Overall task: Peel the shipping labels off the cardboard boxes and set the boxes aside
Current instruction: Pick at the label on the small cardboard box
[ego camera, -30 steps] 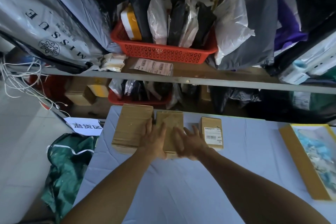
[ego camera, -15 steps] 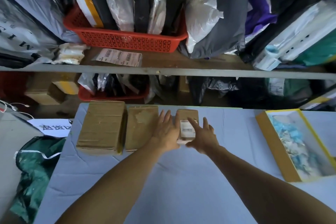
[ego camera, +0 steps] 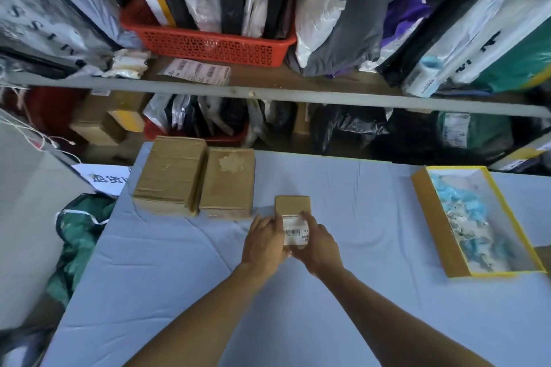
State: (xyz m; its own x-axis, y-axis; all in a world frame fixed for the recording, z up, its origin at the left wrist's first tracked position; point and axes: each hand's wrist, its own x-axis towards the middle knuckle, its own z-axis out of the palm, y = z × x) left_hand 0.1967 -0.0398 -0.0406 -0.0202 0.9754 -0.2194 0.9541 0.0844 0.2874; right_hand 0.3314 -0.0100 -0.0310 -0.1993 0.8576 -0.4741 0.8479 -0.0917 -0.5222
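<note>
two hands hold the small box (ego camera: 292, 206) over the table (ego camera: 208, 292), left hand (ego camera: 264, 243) and right hand (ego camera: 320, 243) fingers wrapped on its sides, its label (ego camera: 295, 228) between them, long way pointing away.

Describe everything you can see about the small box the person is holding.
The small cardboard box is plain brown and rectangular, smaller than the two boxes set at the table's far left. A white shipping label with a barcode and dark print covers the near part of its top face, still stuck on. The left hand grips its left side and the right hand its right, fingers over the label's edge. It sits above or on the pale blue table cover; which is unclear.
</note>
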